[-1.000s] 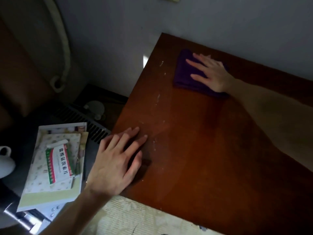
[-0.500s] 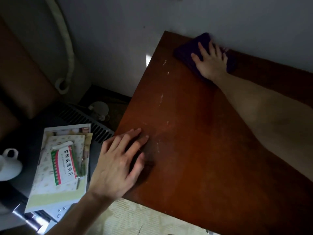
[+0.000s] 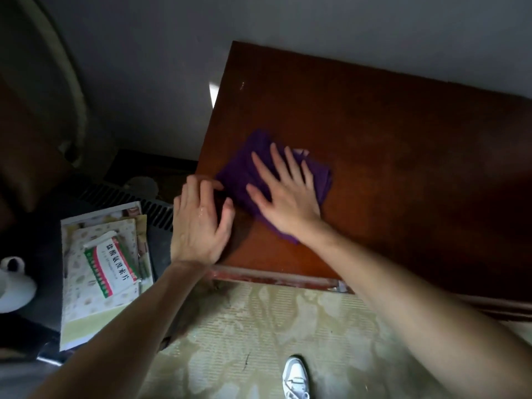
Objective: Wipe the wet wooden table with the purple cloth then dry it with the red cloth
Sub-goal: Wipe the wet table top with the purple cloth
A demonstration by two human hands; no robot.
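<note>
The folded purple cloth (image 3: 241, 174) lies on the dark brown wooden table (image 3: 388, 139), near its front left corner. My right hand (image 3: 283, 197) presses flat on the cloth with fingers spread. My left hand (image 3: 200, 223) rests at the table's left edge, right beside the cloth, fingers slightly curled and holding nothing. No red cloth is in view.
A grey wall runs behind the table. Left of the table, a low dark surface holds a stack of papers with a red, green and white box (image 3: 110, 266) and a white teapot (image 3: 14, 283). Patterned floor and a white shoe (image 3: 295, 375) lie below.
My right hand has slid the purple cloth from the far left corner by the wall toward the front left. My left hand stays at the left edge; the view has shifted back.
</note>
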